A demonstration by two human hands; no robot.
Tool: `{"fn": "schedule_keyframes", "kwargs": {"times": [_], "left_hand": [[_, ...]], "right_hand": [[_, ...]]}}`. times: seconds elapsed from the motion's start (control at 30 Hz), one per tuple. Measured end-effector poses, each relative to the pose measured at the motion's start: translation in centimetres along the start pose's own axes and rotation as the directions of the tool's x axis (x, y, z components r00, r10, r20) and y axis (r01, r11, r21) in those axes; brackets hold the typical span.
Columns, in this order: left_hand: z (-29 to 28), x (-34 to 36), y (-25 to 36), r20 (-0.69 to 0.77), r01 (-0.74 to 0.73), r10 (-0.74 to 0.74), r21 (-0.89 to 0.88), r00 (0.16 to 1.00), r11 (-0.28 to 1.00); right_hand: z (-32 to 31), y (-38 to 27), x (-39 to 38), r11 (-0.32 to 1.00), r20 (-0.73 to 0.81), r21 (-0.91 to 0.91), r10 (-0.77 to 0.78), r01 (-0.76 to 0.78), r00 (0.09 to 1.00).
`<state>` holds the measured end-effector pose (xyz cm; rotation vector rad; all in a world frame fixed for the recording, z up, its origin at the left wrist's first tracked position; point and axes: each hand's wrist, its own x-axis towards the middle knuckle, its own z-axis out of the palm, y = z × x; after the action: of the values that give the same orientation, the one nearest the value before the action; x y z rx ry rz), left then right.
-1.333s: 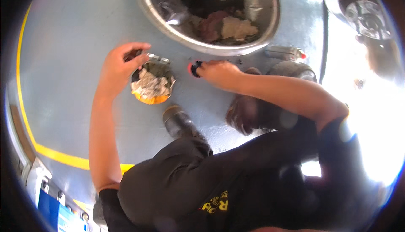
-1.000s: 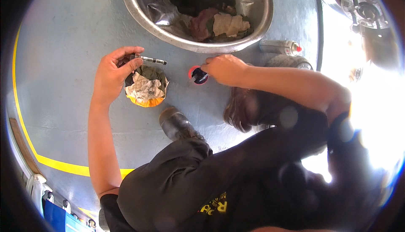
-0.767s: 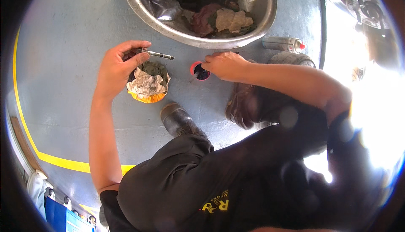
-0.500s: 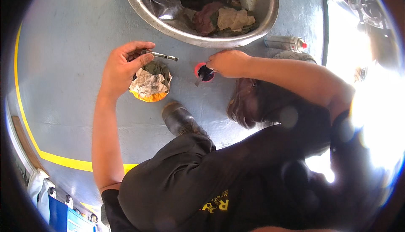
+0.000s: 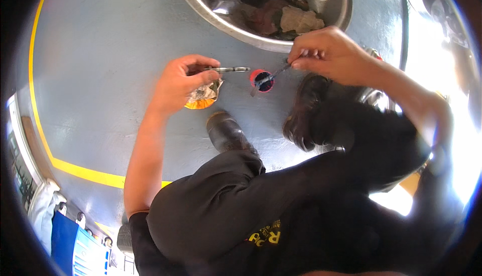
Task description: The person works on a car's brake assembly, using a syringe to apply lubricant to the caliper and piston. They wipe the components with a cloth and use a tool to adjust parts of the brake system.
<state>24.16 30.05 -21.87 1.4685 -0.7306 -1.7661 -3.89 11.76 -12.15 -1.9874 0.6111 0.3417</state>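
My left hand (image 5: 178, 82) pinches a slim metal shaft (image 5: 235, 69) between thumb and fingers, its free end pointing right toward a small red cup (image 5: 253, 78). Dark contents fill the cup. My right hand (image 5: 329, 55) is closed on the end of a slim, dark brush-like tool (image 5: 282, 70); its lower end is over or in the cup, and I cannot tell which. A flat grey piece (image 5: 254, 91) shows at the cup's lower left. Under my left hand lies crumpled, stained cloth (image 5: 203, 93) on something orange (image 5: 200, 104).
A large metal basin (image 5: 246, 36) with rags (image 5: 301, 20) and dark residue stands at the far side. My boots (image 5: 226, 130) rest on the grey floor near the cup. A yellow line (image 5: 90, 174) crosses at left, beyond it a blue cabinet (image 5: 65, 231).
My right hand has lifted up and right from the cup, exposing the brush-like tool. My left hand has brought the shaft closer to the cup. The whole view has shifted.
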Motion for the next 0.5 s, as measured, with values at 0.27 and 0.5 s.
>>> {"fn": "schedule_keyframes", "kwargs": {"times": [0.27,0.5], "left_hand": [[1.6,0.3,2.5,0.043,-0.175,0.189,-0.223,0.981,0.959],[1.1,-2.0,4.4,-0.058,-0.190,0.184,-0.463,0.981,0.866]], "right_hand": [[-1.6,-3.2,-1.0,0.744,-0.274,-0.557,-0.584,0.369,0.764],[-2.7,-4.3,0.0,0.535,-0.175,-0.719,-0.758,0.445,0.628]]}}
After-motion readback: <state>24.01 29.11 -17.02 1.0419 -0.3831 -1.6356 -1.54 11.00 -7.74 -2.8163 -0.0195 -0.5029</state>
